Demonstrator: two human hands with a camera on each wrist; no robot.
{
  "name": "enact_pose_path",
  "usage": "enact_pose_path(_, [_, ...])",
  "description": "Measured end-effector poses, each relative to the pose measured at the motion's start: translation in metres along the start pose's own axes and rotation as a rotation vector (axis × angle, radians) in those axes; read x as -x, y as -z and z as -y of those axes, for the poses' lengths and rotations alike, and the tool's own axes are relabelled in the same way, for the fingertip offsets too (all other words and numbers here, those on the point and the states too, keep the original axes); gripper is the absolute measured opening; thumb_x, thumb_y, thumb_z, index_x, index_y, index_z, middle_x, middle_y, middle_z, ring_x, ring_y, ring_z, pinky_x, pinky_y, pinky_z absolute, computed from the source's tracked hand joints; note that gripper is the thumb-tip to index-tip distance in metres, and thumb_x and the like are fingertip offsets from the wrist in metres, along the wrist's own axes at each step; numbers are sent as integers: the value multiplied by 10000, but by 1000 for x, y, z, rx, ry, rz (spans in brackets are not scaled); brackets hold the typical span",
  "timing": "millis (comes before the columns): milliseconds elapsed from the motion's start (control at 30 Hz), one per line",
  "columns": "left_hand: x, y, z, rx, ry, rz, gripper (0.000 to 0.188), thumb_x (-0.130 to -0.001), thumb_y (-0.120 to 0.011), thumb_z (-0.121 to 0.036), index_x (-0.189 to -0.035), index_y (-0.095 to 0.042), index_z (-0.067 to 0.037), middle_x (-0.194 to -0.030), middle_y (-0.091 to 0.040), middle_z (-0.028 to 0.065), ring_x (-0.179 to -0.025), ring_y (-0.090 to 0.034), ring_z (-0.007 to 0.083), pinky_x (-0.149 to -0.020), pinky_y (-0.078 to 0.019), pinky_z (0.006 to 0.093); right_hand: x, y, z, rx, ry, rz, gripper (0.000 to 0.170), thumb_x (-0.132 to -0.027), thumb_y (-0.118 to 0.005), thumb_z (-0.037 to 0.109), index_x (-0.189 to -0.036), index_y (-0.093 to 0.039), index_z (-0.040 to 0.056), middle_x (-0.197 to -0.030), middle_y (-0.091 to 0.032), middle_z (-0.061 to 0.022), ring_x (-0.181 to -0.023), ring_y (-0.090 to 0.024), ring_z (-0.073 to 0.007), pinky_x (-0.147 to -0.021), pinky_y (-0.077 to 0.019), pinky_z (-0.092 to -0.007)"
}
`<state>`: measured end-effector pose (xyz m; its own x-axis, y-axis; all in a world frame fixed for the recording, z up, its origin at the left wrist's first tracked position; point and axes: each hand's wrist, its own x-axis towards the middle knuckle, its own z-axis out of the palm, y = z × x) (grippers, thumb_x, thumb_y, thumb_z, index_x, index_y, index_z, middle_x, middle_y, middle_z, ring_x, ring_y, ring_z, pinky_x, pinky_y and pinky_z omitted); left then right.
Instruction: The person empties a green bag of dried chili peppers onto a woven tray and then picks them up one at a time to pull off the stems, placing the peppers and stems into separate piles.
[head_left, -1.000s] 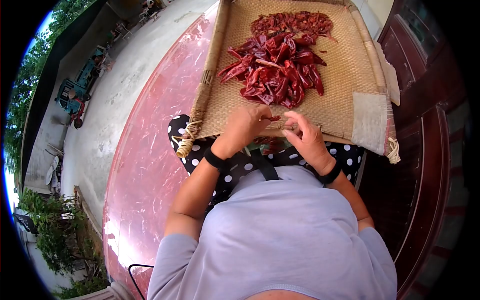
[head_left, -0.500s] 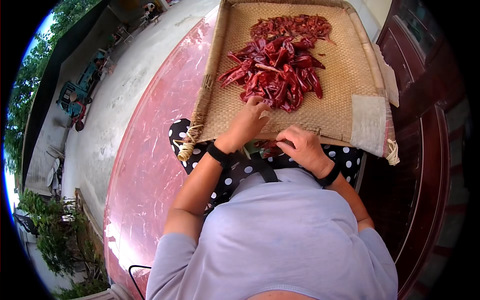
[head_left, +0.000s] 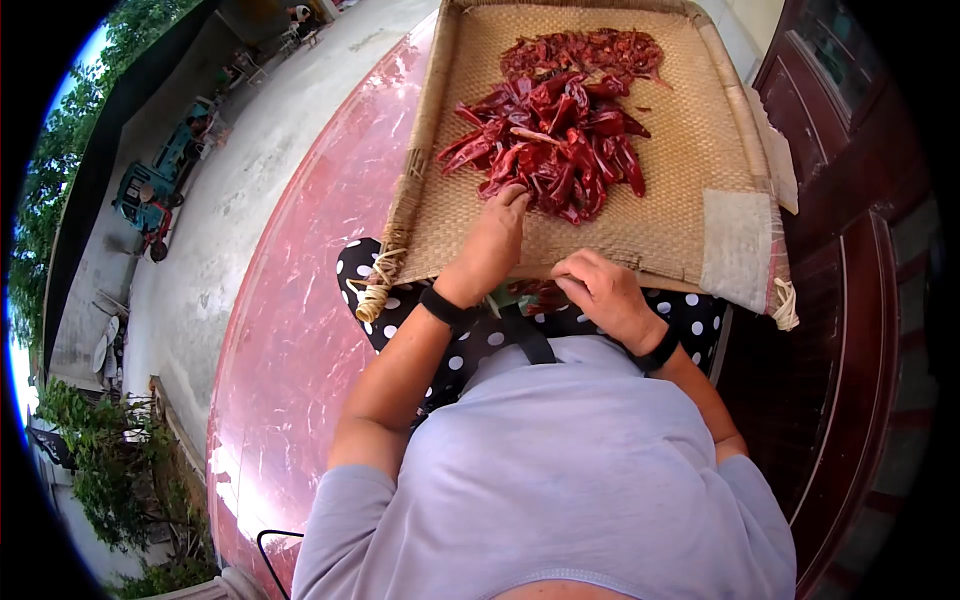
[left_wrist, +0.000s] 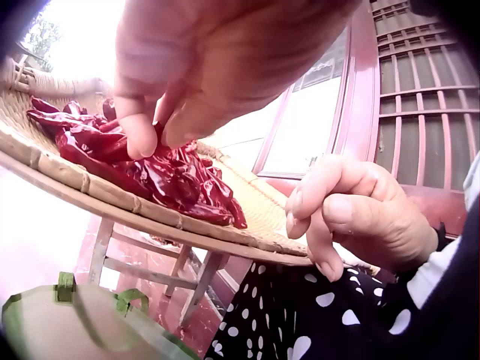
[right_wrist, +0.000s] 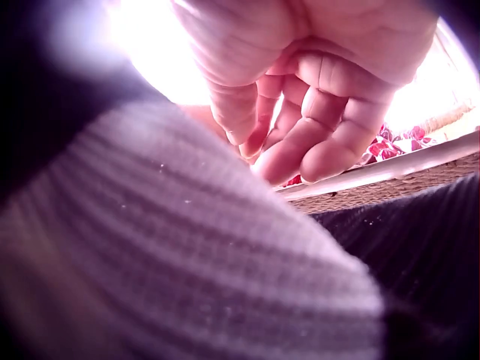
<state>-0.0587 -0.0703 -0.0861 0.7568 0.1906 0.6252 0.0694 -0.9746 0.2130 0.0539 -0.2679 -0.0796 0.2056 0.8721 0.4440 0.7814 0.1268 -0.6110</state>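
Note:
A woven tray [head_left: 690, 130] holds a heap of glossy dried red chilies [head_left: 575, 165], with smaller red pieces [head_left: 590, 50] behind it. At the heap's near edge my left hand [head_left: 487, 243] pinches a chili; the left wrist view shows its thumb and finger closed on the red skin, above the other chilies [left_wrist: 176, 180]. My right hand [head_left: 610, 298] is at the tray's near rim, fingers loosely bent. No item shows between its fingers in the left wrist view [left_wrist: 367, 217] or the right wrist view [right_wrist: 322, 97].
Below the tray's near rim, red pieces [head_left: 540, 296] show between the hands. A green-edged bag [left_wrist: 67, 326] and a wooden stool [left_wrist: 154, 271] stand below the tray in the left wrist view. Dark red doors [head_left: 850, 290] are at the right, a reddish floor [head_left: 290, 300] at the left.
My left hand has moved forward from near the right hand to the heap's near edge, where its fingers have closed. My right hand has shifted slightly left and down, its fingers more bent.

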Motion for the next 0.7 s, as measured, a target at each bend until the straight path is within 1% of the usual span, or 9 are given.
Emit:
enact_pose_path(100, [-8, 21, -16, 230, 233, -94, 277, -827, -619, 65, -1101, -598, 33, -1096, -630, 186, -856, -660, 292, -779, -538, 329, 0, 0, -1, -21, -37, -69, 186, -875, -678, 115, -1056, -638, 96, -993, -640, -87, -846, -661, -282, -705, -536, -357])
enact_pose_path(133, [-10, 31, -24, 190, 316, -83, 170, -849, -657, 27, -1008, -597, 21, -990, -648, 128, -814, -650, 197, -718, -510, 277, -2, 0, -2, -25, -48, -114, 220, -872, -682, 115, -1085, -630, 93, -1013, -642, -98, -846, -662, -283, -710, -536, -353])
enact_pose_path(233, [-5, 36, -34, 788, 623, 18, 88, -887, -643, 16, -952, -592, -13, -925, -640, 54, -780, -616, 120, -675, -483, 254, -3, 3, 4, -169, -220, -138, 353, -865, -696, 111, -1199, -591, 72, -1077, -645, -131, -847, -676, -283, -736, -536, -344])
enact_pose_path(267, [-8, 45, -42, 738, 656, 162, 70, -940, -622, -16, -952, -556, -36, -935, -637, 29, -787, -611, 82, -691, -504, 245, -5, 4, 8, -227, -258, -148, 367, -865, -698, 108, -1212, -586, 70, -1059, -652, -128, -841, -678, -281, -738, -536, -344])
enact_pose_path(300, [-5, 43, -44, 869, 679, 183, 75, -950, -617, -28, -964, -544, -36, -938, -638, 33, -789, -616, 85, -699, -511, 240, -6, 4, 10, -284, -296, -159, 381, -865, -699, 106, -1225, -581, 68, -1041, -659, -125, -836, -680, -278, -740, -537, -344])
enact_pose_path(400, [2, 30, -41, 1206, 731, 253, 110, -985, -599, -80, -1002, -497, -45, -956, -644, 48, -806, -634, 87, -735, -538, 221, -3, 0, -1, -118, -153, -130, 360, -868, -701, 109, -1207, -596, 50, -977, -681, -119, -814, -683, -275, -724, -539, -337])
enact_pose_path(500, [6, 28, -37, 1174, 814, 294, 95, -975, -598, -72, -1022, -524, -35, -996, -645, 73, -778, -636, 103, -720, -533, 217, 0, -3, -7, -111, -73, -125, 291, -861, -705, 118, -1138, -640, 57, -933, -691, -113, -813, -685, -264, -711, -541, -330])
enact_pose_path(600, [5, 28, -31, 770, 788, 168, 184, -916, -632, -66, -1073, -553, -13, -991, -634, 118, -852, -629, 175, -755, -530, 277, -1, 5, 1, -155, -109, -13, 195, -854, -706, 124, -1042, -677, 78, -931, -685, -102, -822, -685, -272, -701, -541, -337])
enact_pose_path(700, [16, 15, 9, 180, 461, 87, 309, -846, -654, -82, -1130, -568, 5, -1015, -599, 176, -963, -584, 255, -808, -510, 352, 2, 2, 2, -58, 17, 11, 144, -838, -711, 137, -977, -685, 108, -893, -672, -77, -801, -674, -275, -685, -537, -350])
